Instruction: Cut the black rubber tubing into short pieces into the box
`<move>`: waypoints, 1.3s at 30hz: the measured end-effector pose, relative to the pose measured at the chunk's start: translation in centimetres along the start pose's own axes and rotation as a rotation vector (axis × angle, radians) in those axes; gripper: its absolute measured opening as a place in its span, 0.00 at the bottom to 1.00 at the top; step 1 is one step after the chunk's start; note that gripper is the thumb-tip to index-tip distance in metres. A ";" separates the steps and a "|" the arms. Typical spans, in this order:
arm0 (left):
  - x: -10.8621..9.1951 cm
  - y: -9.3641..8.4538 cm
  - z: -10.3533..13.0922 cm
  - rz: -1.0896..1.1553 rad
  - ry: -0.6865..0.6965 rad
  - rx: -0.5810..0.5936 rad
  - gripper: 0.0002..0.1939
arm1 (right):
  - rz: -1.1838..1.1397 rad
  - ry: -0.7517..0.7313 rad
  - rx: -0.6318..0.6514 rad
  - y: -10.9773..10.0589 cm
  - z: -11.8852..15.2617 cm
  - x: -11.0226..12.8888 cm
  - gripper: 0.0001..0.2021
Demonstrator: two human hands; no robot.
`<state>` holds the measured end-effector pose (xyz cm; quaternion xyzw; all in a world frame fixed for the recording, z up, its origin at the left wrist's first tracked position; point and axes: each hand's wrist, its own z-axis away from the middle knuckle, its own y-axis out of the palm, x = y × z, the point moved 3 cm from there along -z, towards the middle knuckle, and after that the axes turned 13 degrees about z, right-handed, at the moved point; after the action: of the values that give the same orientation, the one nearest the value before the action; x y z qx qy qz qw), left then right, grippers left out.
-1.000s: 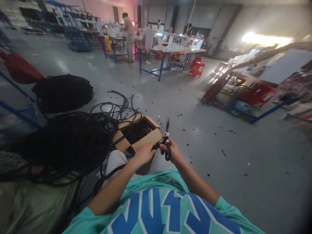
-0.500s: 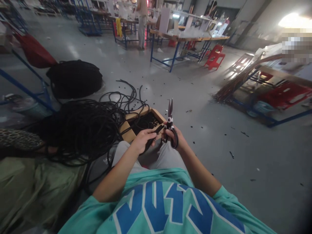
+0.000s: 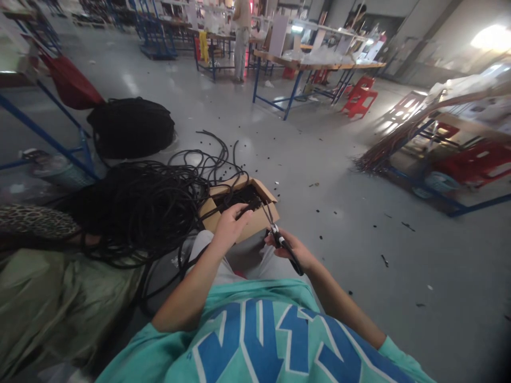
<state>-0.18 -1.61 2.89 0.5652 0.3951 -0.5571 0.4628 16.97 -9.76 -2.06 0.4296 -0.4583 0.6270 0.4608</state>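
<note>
My left hand (image 3: 231, 226) is closed on black cord, its fingers over the near side of an open cardboard box (image 3: 257, 223). Much of the held cord is hidden by the hand. My right hand (image 3: 295, 249) grips a pair of scissors (image 3: 275, 232) by the dark handles. The slightly parted blades point up and left over the box's near wall, close to the left fingertips. Small black pieces lie in the box. A large tangled heap of black cord (image 3: 147, 207) spreads to the left of the box, with some loose ends reaching across the floor.
A black bundle (image 3: 131, 127) sits behind the heap. Olive cloth (image 3: 59, 308) and another person's leopard-print sleeve (image 3: 38, 222) are at left. Blue-framed worktables (image 3: 299, 66) and red stools (image 3: 361, 98) stand farther off. Small black scraps dot the grey floor (image 3: 351, 213).
The scissors have tipped from upright to leaning left, and my right hand has dropped a little. My left hand has shifted slightly up over the box with the cord.
</note>
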 end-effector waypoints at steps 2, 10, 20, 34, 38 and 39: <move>-0.5 0.0 0.2 -0.141 0.071 0.030 0.15 | 0.066 0.001 0.009 0.1 0.2 0.5 0.30; -1.0 0.6 0.9 -0.543 0.158 0.081 0.16 | 0.233 -0.046 0.051 0.3 -0.1 2.3 0.30; -1.2 1.1 1.3 -0.469 0.171 0.109 0.15 | 0.225 -0.065 0.070 0.4 -0.5 3.2 0.30; 1.3 0.1 -1.5 -0.126 0.060 0.100 0.13 | 0.262 -0.143 -0.010 -0.3 -3.4 2.7 0.27; 1.9 -0.1 -2.3 -0.117 0.046 0.093 0.13 | 0.272 -0.121 -0.003 -0.4 -4.4 2.3 0.24; 1.9 -0.1 -2.5 -0.122 0.044 0.087 0.13 | 0.273 -0.113 -0.004 -0.5 -4.7 2.3 0.23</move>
<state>0.52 0.65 0.83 0.5717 0.4142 -0.5883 0.3944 16.40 -4.69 -0.80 0.3971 -0.5387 0.6578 0.3457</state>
